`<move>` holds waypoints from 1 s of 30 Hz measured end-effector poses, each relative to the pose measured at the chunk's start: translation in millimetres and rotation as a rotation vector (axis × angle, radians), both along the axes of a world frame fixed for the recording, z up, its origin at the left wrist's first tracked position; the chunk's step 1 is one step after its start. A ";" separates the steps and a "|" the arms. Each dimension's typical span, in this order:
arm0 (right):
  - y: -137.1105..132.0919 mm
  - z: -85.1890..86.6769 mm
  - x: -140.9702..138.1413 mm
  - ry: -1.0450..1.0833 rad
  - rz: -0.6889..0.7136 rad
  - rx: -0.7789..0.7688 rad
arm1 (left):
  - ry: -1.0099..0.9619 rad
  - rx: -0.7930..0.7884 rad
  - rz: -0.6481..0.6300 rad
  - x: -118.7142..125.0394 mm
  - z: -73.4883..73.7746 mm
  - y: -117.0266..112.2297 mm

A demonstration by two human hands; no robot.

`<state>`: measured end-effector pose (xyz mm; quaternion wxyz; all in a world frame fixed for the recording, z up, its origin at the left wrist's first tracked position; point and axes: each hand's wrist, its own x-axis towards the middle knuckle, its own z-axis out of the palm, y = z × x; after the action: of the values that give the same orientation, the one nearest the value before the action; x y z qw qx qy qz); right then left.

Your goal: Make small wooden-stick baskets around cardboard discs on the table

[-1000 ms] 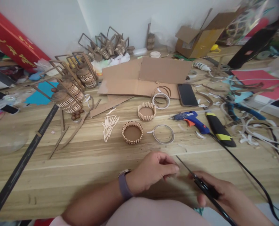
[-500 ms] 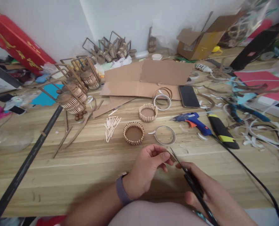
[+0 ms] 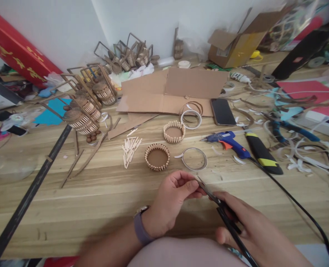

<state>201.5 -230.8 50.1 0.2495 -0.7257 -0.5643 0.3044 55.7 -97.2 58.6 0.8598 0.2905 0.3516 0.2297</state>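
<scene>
My left hand (image 3: 178, 196), with a watch on a purple band, pinches a small brown strip (image 3: 199, 182) between thumb and fingers; most of the strip is hidden. In my right hand (image 3: 250, 222) is a pair of black scissors (image 3: 213, 195), its blades pointing up and left, right beside the left fingertips. Just beyond the hands lies a pale ring with a loose white end (image 3: 195, 159). To its left stands a round brown base ringed with short sticks (image 3: 157, 157); a second stick-ringed base (image 3: 175, 132) is farther back. Loose sticks (image 3: 131, 148) lie left of them.
A blue glue gun (image 3: 228, 141), a black-and-yellow utility knife (image 3: 264, 154) and a phone (image 3: 223, 112) lie on the right. Small bucket-shaped models (image 3: 82, 120) stand at left. Cardboard (image 3: 164, 92) covers the back middle. A black cable (image 3: 295, 204) runs down the right side.
The scissor blades have moved left and in against the left fingertips, and their tips look closer together. My right hand has shifted slightly left. The view has moved a little.
</scene>
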 end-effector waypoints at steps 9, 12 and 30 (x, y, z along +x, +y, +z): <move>-3.5 -5.8 6.8 0.026 0.033 -0.072 | 0.003 -0.050 0.019 -1.5 -1.4 1.6; -2.5 -6.1 7.8 0.020 0.044 -0.079 | 0.000 -0.048 0.010 -2.0 -1.8 1.2; 0.9 6.5 5.7 0.042 0.059 -0.144 | -0.008 -0.053 0.011 -4.4 -2.2 0.5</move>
<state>207.2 -229.8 56.6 0.1994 -0.7182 -0.5568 0.3666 51.3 -96.7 56.4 0.8673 0.2650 0.3555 0.2262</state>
